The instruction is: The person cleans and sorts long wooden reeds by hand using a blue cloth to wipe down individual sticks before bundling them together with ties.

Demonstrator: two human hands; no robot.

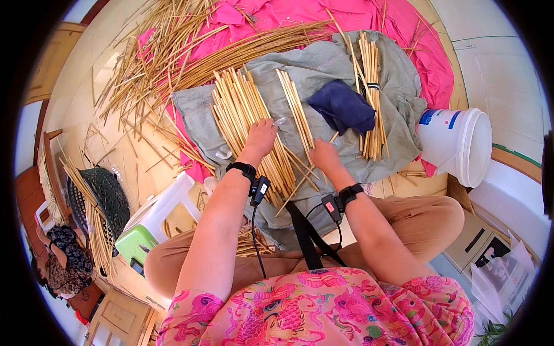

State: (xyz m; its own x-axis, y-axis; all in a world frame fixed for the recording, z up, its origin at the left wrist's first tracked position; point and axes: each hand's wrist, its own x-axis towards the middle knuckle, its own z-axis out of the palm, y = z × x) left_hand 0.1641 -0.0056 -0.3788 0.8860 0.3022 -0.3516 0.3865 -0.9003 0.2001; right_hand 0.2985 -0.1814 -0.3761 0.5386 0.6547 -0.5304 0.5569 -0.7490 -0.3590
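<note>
A wide bundle of straw-coloured stalks lies on a grey-green cloth in front of me. My left hand rests on its right side, fingers curled down and together. Beside those fingertips is a small pale strip; whether they pinch it is unclear. My right hand is closed around a single stalk that slants from lower left to upper right. Just above it lies a narrow row of stalks. A few stalks cross loosely between my hands.
A dark blue cloth lies right of the row, next to a tied stalk bundle. Long stalks spread over pink cloth at the back left. A white bucket lies tipped at right; a white stool stands left. Another person is at far left.
</note>
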